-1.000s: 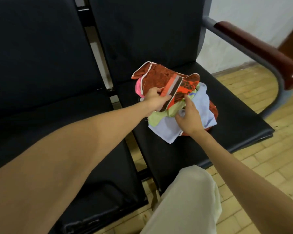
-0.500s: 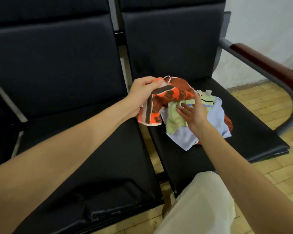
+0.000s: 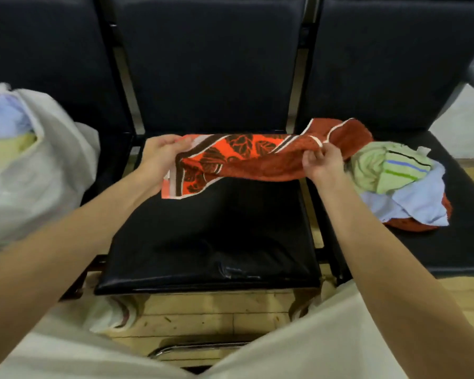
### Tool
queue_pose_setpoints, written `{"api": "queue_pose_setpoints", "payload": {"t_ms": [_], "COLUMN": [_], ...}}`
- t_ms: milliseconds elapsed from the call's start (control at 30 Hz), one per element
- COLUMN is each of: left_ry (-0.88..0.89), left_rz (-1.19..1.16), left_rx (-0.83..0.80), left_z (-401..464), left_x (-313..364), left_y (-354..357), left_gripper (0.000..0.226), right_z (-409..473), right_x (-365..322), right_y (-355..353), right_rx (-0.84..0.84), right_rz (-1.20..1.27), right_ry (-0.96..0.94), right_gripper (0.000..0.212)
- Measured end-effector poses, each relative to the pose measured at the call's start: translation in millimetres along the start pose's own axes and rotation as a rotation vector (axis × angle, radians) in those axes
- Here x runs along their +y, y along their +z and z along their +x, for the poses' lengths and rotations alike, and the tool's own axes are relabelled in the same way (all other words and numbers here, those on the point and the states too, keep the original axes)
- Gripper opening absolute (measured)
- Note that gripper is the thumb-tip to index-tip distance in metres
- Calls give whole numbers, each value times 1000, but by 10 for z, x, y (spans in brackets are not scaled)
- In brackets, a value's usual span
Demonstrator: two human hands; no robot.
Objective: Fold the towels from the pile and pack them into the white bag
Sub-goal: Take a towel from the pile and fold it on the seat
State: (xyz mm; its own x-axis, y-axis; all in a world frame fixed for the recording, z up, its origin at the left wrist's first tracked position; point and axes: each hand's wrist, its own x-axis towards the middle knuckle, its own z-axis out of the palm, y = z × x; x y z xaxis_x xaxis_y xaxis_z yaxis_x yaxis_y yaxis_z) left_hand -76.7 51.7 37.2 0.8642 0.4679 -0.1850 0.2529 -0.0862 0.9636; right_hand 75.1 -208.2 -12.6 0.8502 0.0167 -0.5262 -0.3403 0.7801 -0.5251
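The orange and rust-red terry towel with a dark leaf pattern and cream edging (image 3: 238, 157) hangs stretched between two hands above the seat of the middle black padded chair (image 3: 208, 236). The left hand (image 3: 162, 157) has its grip clamped on the towel's patterned end, fingers curled over the top edge and a corner drooping below the hand. The right hand (image 3: 322, 162) pinches the cream-trimmed edge at the plain rust end, thumb and fingertips closed together on the cloth. Past the right grip, the towel's far end trails onto the pile of crumpled towels (image 3: 402, 184), pale green, striped and light blue, which lies on the neighbouring black seat (image 3: 422, 250). Well out beyond the left grip, the white fabric bag (image 3: 41, 165) stands on another seat, with folded blue and yellow cloth showing in its mouth. Below the grips, wooden flooring (image 3: 211, 315) shows between the person's pale trousers (image 3: 298, 348).
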Motion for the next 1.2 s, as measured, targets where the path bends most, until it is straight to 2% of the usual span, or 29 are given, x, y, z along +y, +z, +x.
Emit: {"api": "queue_pose_setpoints", "payload": {"t_ms": [167,267,333,400,467,567,633,733,800,867,900,967,1000,1033,1100,1200], "left_ry": [-69,-164,-255,-355,-512,-784,-884,-932,-934,-892,-853,-769,-723,-674,-605,-573], "left_rz": [169,272,280,251,186,9,-63,-77,-181,-364,-479,-680,-720,-718,-682,-577], "left_rx": [284,413,425,327,138,-129,-230,-284,-250,-114,-26,107,129,127,108,48], "left_z": [16,-30,-70,-134,-238,-311,-323,-327,-341,-335,-326,-323,-335,-359,-405,-528], "left_x": [-599,-925,-1086,-1203,-1228,-1255,-1298,-1346,-1342,-1347,-1351,-1338,-1343,-1354,-1400,-1491], "left_y": [-735,-1028,-1125,-1122,-1034,-888,-798,-620,-486,-378,-341,-306,-306,-317,-356,-478], "left_gripper": [5,18,21,17,18,38,51,58,42,17,13,29,33,32,31,29], "right_z": [-579,-904,-1042,-1141,-1229,-1297,-1322,-1335,-1340,-1348,-1336,-1307,-1283,-1213,-958,-598], "right_x": [632,1072,1362,1613,1796,1910,1907,1836,1765,1684,1642,1577,1566,1571,1591,1643], "right_y": [126,143,131,80,16,-60,-102,-154,-206,-266,-313,-414,-437,-460,-485,-429], "right_rx": [-109,-217,-243,-259,-284,-297,-301,-343,-394,-456,-484,-489,-413,-299,-93,-25], "right_rz": [-388,-612,-697,-768,-825,-884,-887,-867,-906,-1049,-1123,-1195,-1188,-1175,-1264,-1466], "right_ry": [-30,29,109,179,217,232,248,287,325,398,458,554,559,500,231,-150], "right_gripper": [12,19,22,22,20,19,19,19,12,20,26,30,31,32,33,47]}}
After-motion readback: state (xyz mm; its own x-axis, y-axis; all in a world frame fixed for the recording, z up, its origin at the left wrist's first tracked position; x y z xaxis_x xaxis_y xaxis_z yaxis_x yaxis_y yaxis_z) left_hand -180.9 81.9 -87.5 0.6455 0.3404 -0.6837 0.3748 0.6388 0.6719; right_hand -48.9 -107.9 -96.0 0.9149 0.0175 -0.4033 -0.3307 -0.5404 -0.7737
